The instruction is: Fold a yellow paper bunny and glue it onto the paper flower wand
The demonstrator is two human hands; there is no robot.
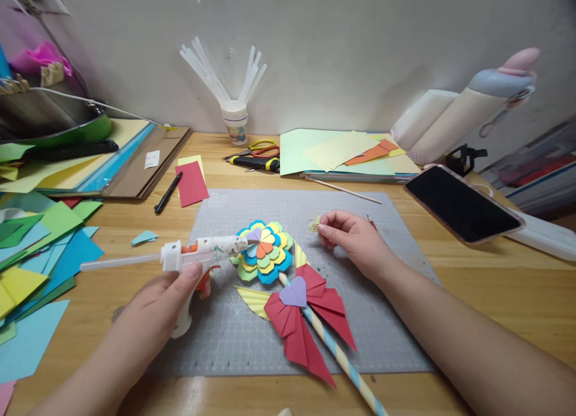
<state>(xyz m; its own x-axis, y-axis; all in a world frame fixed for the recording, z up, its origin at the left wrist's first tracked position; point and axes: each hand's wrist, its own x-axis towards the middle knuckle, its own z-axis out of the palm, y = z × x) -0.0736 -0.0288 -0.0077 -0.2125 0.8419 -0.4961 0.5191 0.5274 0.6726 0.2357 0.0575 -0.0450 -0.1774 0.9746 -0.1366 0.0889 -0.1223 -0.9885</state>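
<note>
The left hand is wrapped around the handle of one white glue gun, the fingers mostly hidden behind it, and the red trigger shows only in part. The gun's nozzle is over the middle of one layered paper flower, which lies on the gray cutting mat; whether the tip touches the petals I cannot tell, and the gun covers some of them. The right hand pinches one small pale piece between thumb and fingertips, too small and partly covered to identify. Behind that hand, a thin red object shows only its end. One striped stick runs from near the flower under one red paper bow and is cut off at the bottom edge. One lilac heart sits on the bow, with two yellow pleated leaves beside it. A pale scrap at the bottom edge is nearly all out of view. Farther back are one black pen, one pair of scissors, one cutter, one thin wooden stick, one phone and one bottle. White sticks stand in stacked paper cups; their overlap prevents a sure count.
</note>
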